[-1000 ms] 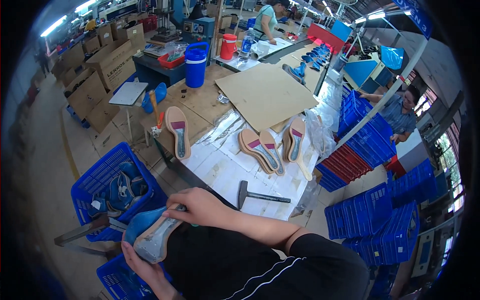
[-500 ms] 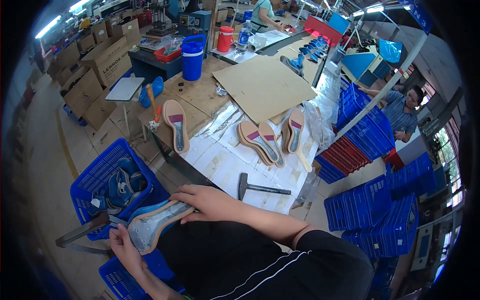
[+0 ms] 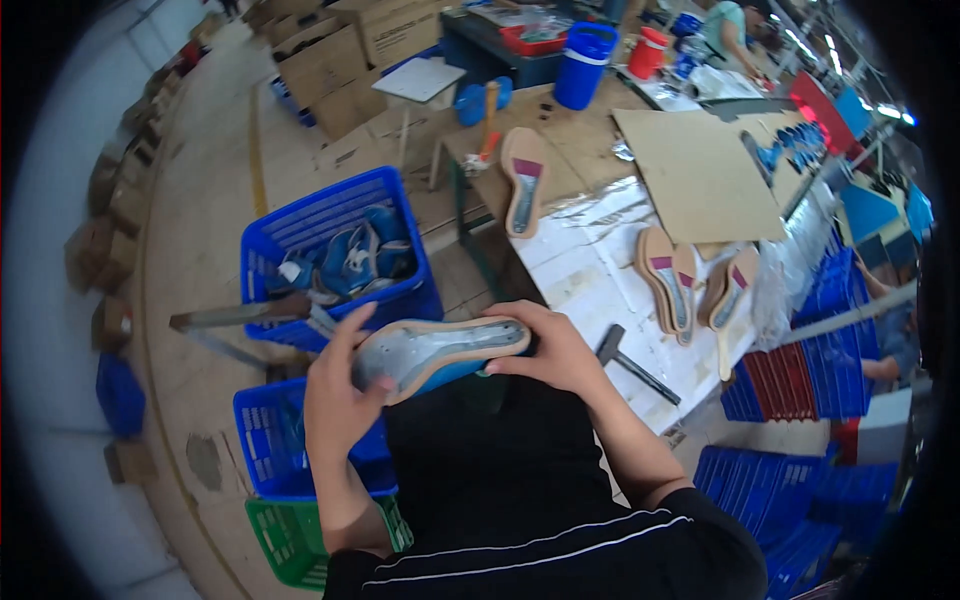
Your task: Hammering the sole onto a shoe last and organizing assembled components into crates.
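Workshop floor (image 3: pixel 200 330), pale and scuffed, runs down the left; open brown cardboard cartons (image 3: pixel 395 32) stand at the far end. Workbench with a white-covered near part and bare brown far part (image 3: pixel 585 265) fills the upper right.

Blue shoe with a grey underside and beige rim (image 3: pixel 445 350) is held before the wearer's black garment with white stripes (image 3: pixel 490 460), underside up, apart from the bench. Right hand (image 3: pixel 552 345) clamped on its narrower end, fingers along the far edge, thumb along the near edge. Left hand (image 3: pixel 340 390) at the wider end, digits apart, one raised clear of the rim, another blurred over the underside; cannot tell whether it grips or only touches.

On the bench: black hammer with a straight handle (image 3: pixel 640 370), nearest the right hand. Beyond it, a pile of beige soles with burgundy patches (image 3: pixel 660 280), a second such pile (image 3: pixel 738 285) just right, and a lone beige sole with the same patch (image 3: pixel 524 185) near the left edge. Flat tan board (image 3: pixel 695 180) behind the piles.

Slotted blue plastic basket (image 3: pixel 428 300) beyond the left hand, blue footwear pieces (image 3: pixel 350 255) inside. Smaller-looking blue basket (image 3: pixel 255 440) left of the left forearm; green plastic basket (image 3: pixel 290 548) below that.

Co-worker in a pale green top (image 3: pixel 725 35) leans over a far table.
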`<state>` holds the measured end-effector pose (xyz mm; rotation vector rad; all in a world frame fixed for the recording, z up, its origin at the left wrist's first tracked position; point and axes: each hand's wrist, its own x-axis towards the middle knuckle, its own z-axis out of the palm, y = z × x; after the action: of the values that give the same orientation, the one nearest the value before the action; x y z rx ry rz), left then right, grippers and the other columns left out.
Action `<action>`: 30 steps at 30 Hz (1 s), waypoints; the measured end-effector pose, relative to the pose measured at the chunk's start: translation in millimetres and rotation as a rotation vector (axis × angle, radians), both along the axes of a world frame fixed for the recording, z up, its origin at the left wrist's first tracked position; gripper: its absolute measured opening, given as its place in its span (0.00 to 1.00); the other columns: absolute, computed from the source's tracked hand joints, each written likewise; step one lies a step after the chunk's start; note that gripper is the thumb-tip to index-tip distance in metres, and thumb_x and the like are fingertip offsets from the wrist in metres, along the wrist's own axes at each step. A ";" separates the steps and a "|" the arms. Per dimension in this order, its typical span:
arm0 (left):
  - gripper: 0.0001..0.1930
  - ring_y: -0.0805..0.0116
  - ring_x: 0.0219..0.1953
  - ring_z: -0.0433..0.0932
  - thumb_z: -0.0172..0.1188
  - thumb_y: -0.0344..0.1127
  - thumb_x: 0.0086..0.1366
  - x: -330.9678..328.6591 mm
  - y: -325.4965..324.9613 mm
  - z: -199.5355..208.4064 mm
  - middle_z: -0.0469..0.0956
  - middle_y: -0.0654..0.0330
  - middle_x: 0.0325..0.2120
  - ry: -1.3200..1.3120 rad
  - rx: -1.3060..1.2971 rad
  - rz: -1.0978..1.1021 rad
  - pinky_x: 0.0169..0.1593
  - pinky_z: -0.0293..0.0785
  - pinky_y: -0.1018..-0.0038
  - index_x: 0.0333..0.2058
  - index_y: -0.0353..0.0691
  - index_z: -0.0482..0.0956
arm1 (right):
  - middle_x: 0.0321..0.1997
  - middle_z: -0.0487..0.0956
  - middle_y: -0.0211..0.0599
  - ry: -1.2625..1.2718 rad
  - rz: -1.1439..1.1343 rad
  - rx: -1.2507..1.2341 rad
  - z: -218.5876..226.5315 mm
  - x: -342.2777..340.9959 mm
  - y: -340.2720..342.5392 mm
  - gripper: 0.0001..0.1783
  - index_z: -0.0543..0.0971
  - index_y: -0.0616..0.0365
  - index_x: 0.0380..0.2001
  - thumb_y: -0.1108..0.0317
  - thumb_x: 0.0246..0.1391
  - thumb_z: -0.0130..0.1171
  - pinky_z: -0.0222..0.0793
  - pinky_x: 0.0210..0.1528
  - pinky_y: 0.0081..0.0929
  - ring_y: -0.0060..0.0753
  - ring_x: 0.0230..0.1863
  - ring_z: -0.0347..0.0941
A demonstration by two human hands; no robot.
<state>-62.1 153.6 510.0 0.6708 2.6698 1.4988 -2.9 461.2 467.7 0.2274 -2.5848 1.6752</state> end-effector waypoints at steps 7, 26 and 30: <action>0.40 0.47 0.63 0.79 0.82 0.54 0.52 -8.8 -11.0 37.2 0.72 0.53 0.69 0.046 -0.419 -0.352 0.61 0.81 0.56 0.65 0.58 0.82 | 0.60 0.84 0.37 -0.124 -0.018 -0.231 -13.5 6.3 -5.9 0.40 0.77 0.59 0.66 0.61 0.53 0.82 0.72 0.66 0.29 0.31 0.62 0.79; 0.33 0.46 0.59 0.82 0.85 0.44 0.47 -32.1 -2.7 42.5 0.75 0.49 0.65 0.131 -0.488 -0.531 0.58 0.83 0.59 0.56 0.61 0.88 | 0.63 0.84 0.37 -0.306 0.117 -0.964 -71.6 1.8 25.0 0.23 0.78 0.61 0.67 0.62 0.75 0.61 0.72 0.68 0.28 0.26 0.63 0.79; 0.31 0.47 0.59 0.83 0.86 0.46 0.48 -31.3 -2.4 42.8 0.76 0.50 0.65 0.168 -0.546 -0.529 0.57 0.85 0.60 0.54 0.65 0.89 | 0.64 0.83 0.39 -0.319 0.129 -0.916 -72.5 2.1 26.3 0.22 0.77 0.60 0.67 0.66 0.75 0.60 0.72 0.69 0.30 0.29 0.65 0.79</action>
<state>-93.4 151.2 552.8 1.3371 2.5228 0.5781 -0.8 487.5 395.2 0.0750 -1.6847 2.8991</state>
